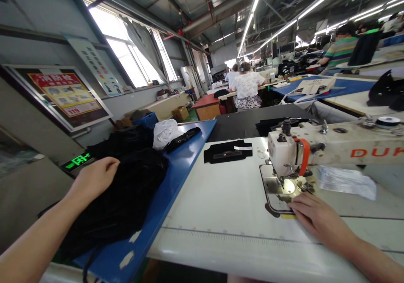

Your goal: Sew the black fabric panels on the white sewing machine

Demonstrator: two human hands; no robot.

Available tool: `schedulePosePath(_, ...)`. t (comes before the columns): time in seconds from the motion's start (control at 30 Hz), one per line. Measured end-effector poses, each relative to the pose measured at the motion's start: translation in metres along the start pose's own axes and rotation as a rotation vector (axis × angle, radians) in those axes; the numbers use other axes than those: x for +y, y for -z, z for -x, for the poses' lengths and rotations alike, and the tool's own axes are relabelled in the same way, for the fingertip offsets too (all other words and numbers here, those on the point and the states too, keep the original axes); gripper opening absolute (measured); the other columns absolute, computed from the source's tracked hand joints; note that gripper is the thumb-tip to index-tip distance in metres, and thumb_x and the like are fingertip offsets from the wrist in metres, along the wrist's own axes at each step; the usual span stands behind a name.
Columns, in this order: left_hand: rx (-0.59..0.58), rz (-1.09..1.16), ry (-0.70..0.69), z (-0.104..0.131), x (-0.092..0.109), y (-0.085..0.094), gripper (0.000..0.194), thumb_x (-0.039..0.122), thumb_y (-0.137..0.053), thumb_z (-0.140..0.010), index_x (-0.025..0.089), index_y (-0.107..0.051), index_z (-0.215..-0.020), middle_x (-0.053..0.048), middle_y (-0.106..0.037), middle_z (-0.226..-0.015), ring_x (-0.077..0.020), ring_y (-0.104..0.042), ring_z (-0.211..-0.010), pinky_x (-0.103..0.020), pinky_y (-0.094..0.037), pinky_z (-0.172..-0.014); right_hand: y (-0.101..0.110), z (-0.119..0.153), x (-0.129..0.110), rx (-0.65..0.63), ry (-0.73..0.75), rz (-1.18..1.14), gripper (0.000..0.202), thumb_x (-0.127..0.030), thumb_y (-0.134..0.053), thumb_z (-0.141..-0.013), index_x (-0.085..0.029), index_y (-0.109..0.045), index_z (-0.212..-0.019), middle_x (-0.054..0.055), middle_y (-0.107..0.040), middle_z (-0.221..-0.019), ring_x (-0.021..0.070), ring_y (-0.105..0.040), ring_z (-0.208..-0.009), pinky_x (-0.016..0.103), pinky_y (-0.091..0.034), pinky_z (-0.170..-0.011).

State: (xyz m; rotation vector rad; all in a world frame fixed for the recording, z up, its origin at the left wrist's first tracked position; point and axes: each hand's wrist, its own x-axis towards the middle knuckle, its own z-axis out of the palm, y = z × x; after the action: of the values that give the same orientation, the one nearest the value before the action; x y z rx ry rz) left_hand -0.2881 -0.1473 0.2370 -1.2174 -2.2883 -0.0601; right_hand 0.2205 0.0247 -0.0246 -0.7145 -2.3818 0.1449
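Sewing machine (285,148), right hand (318,220) beside, black cloth (126,194)

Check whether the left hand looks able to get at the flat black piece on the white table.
Probably yes: the flat black piece lies uncovered, left of the sewing machine, with nothing tall between it and the left hand.

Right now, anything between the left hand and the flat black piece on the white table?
Nothing visible stands in the way. From the left hand the line runs over the black pile, then bare blue board and bare white table to the black piece. The black strap lies beyond it.
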Motion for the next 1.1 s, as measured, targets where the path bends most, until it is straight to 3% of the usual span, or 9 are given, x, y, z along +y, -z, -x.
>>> schedulePosePath(0.13, 0.156, -0.105, 0.115, 0.011, 0.033, 0.021, 0.042, 0.033, -0.025, -0.097, 0.013, -0.059, -0.111, -0.007, -0.071, -0.098, -0.0198, -0.064, -0.075, -0.029, -0.049, -0.068, 0.0, -0.002, -0.001, -0.002, 0.007, -0.013, 0.025, -0.018, -0.046, -0.094, -0.022, -0.071, -0.092, 0.008, -0.066, -0.089, 0.0205, -0.061, -0.084, 0.034, -0.052, -0.076)
schedulePosePath(0.27, 0.212, -0.006, -0.243, 0.044, 0.102, -0.01, 0.036, 0.027, -0.031, -0.096, 0.012, -0.056, -0.116, -0.01, -0.069, -0.107, -0.0211, -0.067, -0.091, -0.031, -0.051, -0.081, 0.003, -0.006, -0.003, -0.018, 0.005, -0.007, 0.025, -0.016, -0.046, -0.094, -0.02, -0.071, -0.091, 0.007, -0.066, -0.086, 0.0205, -0.059, -0.083, 0.034, -0.049, -0.077)
schedulePosePath(0.33, 0.162, 0.083, -0.491, 0.073, 0.148, -0.046, 0.035, 0.017, -0.034, -0.091, 0.011, -0.058, -0.117, -0.013, -0.068, -0.113, -0.0215, -0.066, -0.101, -0.031, -0.05, -0.089, 0.005, -0.008, -0.004, -0.022, -0.005, 0.006, 0.025, -0.016, -0.046, -0.094, -0.019, -0.071, -0.09, 0.007, -0.065, -0.084, 0.0206, -0.058, -0.082, 0.034, -0.048, -0.077)
schedulePosePath(0.43, -0.096, 0.208, -0.735, 0.125, 0.224, -0.093, 0.044, 0.002, -0.035, -0.082, 0.015, -0.058, -0.117, -0.01, -0.07, -0.112, -0.0187, -0.065, -0.104, -0.028, -0.052, -0.088, 0.007, -0.012, -0.006, -0.03, -0.029, 0.023, 0.024, -0.014, -0.048, -0.092, -0.018, -0.071, -0.086, 0.007, -0.064, -0.08, 0.0204, -0.057, -0.081, 0.033, -0.047, -0.075)
schedulePosePath(0.6, -0.275, 0.382, -0.855, 0.165, 0.315, -0.099, 0.039, -0.001, -0.035, -0.085, 0.016, -0.055, -0.113, -0.009, -0.069, -0.103, -0.0182, -0.067, -0.094, -0.029, -0.053, -0.082, 0.013, -0.011, -0.004, 0.013, -0.042, 0.007, 0.021, -0.014, -0.051, -0.092, -0.018, -0.07, -0.085, 0.006, -0.064, -0.077, 0.0191, -0.056, -0.079, 0.031, -0.048, -0.074)
schedulePosePath(0.73, -0.217, 0.537, -0.789, 0.157, 0.337, -0.097, 0.028, 0.003, -0.034, -0.091, 0.016, -0.055, -0.105, -0.006, -0.067, -0.09, -0.0174, -0.068, -0.083, -0.027, -0.054, -0.075, 0.028, 0.006, 0.015, 0.114, -0.114, 0.01, 0.022, -0.018, -0.048, -0.094, -0.018, -0.07, -0.093, 0.008, -0.066, -0.086, 0.0195, -0.058, -0.082, 0.032, -0.05, -0.075)
schedulePosePath(0.87, -0.018, 0.679, -0.779, 0.154, 0.341, -0.109, 0.027, 0.012, -0.03, -0.097, 0.016, -0.056, -0.103, -0.005, -0.067, -0.084, -0.0185, -0.068, -0.074, -0.029, -0.055, -0.067, 0.055, 0.021, 0.052, 0.234, -0.341, 0.11, 0.026, -0.02, -0.044, -0.095, -0.02, -0.07, -0.1, 0.009, -0.068, -0.092, 0.0215, -0.06, -0.087, 0.037, -0.051, -0.081)
schedulePosePath(0.97, 0.056, 0.76, -0.847, 0.156, 0.34, -0.111, 0.028, 0.023, -0.031, -0.1, 0.016, -0.058, -0.102, -0.006, -0.068, -0.084, -0.0181, -0.067, -0.073, -0.029, -0.055, -0.068, 0.07, 0.025, 0.076, 0.173, -0.449, 0.192, 0.023, -0.02, -0.049, -0.093, -0.021, -0.07, -0.101, 0.008, -0.068, -0.094, 0.022, -0.06, -0.09, 0.04, -0.049, -0.089)
schedulePosePath(1.1, 0.098, 0.726, -0.842, 0.152, 0.336, -0.111, 0.039, 0.037, -0.039, -0.097, 0.012, -0.056, -0.121, -0.014, -0.066, -0.118, -0.0246, -0.063, -0.107, -0.039, -0.052, -0.092, 0.075, 0.026, 0.092, 0.035, -0.48, 0.26, 0.016, -0.021, -0.055, -0.091, -0.02, -0.07, -0.092, 0.007, -0.068, -0.094, 0.0212, -0.06, -0.089, 0.039, -0.047, -0.09)
